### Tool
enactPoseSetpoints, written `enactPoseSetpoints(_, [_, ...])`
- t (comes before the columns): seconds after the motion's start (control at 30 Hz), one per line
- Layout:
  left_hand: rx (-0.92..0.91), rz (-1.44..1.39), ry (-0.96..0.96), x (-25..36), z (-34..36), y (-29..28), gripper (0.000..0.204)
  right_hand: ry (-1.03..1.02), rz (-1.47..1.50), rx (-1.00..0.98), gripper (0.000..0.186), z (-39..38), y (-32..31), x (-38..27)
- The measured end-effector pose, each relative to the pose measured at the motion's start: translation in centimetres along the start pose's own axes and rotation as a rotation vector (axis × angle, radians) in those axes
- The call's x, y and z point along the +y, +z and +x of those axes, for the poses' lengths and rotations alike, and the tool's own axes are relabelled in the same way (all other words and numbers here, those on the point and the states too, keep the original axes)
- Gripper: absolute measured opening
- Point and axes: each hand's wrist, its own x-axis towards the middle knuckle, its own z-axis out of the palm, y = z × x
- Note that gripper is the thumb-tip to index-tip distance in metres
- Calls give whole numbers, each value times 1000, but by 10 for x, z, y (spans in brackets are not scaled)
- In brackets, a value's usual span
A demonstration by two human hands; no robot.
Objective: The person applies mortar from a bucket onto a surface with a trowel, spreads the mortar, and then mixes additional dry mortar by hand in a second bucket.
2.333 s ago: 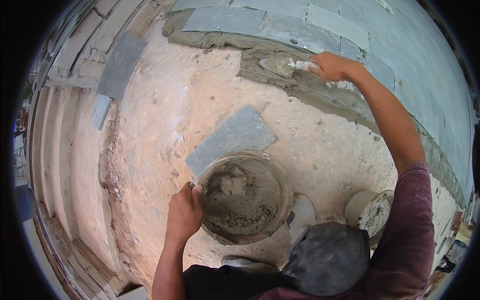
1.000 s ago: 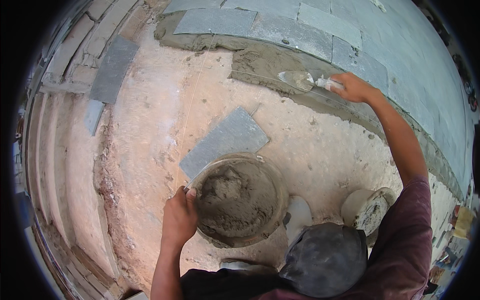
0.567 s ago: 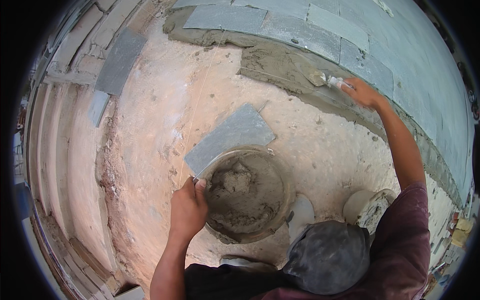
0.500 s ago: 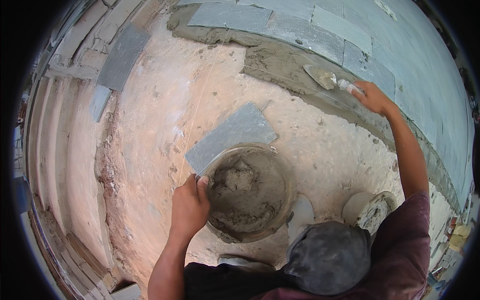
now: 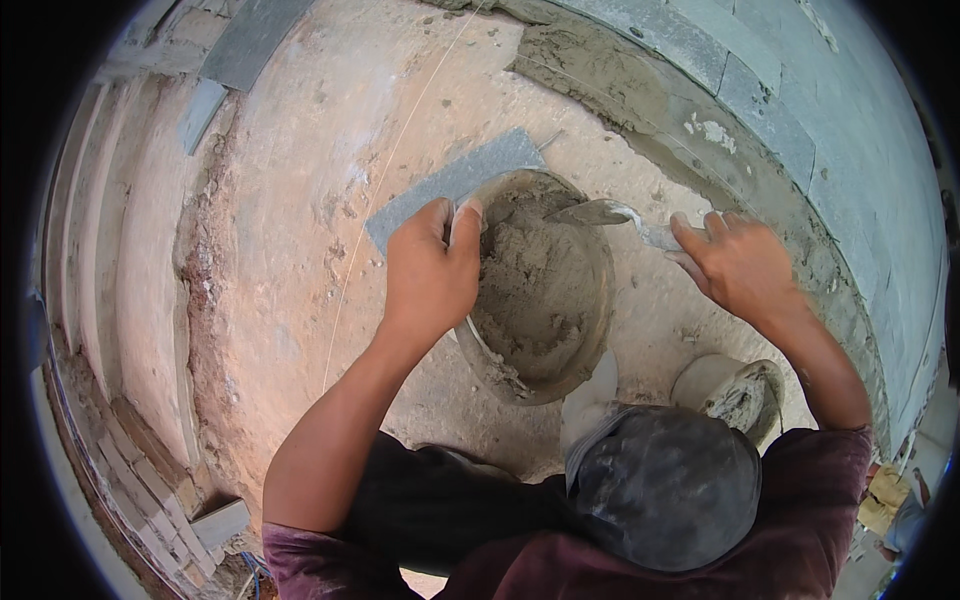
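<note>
My left hand point(image 5: 435, 265) grips the left rim of a round basin point(image 5: 602, 345), thumb over the edge. The basin looks tilted and holds wet grey mortar point(image 5: 535, 290). My right hand point(image 5: 742, 262) is closed round the handle of a trowel point(image 5: 592, 213), whose blade reaches over the basin's far right rim to the mortar. A flat grey stone slab point(image 5: 465, 180) lies on the ground behind the basin, partly hidden by it and my left hand.
Grey stone slabs point(image 5: 765, 110) cover the right side, bordered by a mortar bed point(image 5: 600, 75) with a pale patch. A string point(image 5: 405, 120) crosses the bare ground. Steps point(image 5: 110, 270) lie left, with two loose slabs point(image 5: 255, 40) above. A smaller bucket point(image 5: 700, 385) stands near my right arm.
My right hand has brought the trowel from the mortar bed back to the basin. My left hand still holds the rim, and the basin looks more tilted. The view has shifted.
</note>
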Motion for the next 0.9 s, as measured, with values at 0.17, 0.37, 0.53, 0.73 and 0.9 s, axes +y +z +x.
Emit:
enactPoseSetpoints(0.17, [79,-108,-26,-2,-5,6,46,-83,349,-379,38,9,6,-15])
enactPoseSetpoints(0.37, [114,-130,-61,-22,-9,-3,48,-150,860,-561,35,14,35,-50])
enactPoseSetpoints(0.53, [106,-149,-43,-30,-13,-10,48,-163,1150,-527,35,12,41,-57])
enactPoseSetpoints(0.73, [98,-129,-17,-31,-13,-17,48,-200,1236,-446,31,12,36,-57])
enactPoseSetpoints(0.9, [67,-162,-27,-31,-13,-14,48,-181,1333,-371,29,2,40,-48])
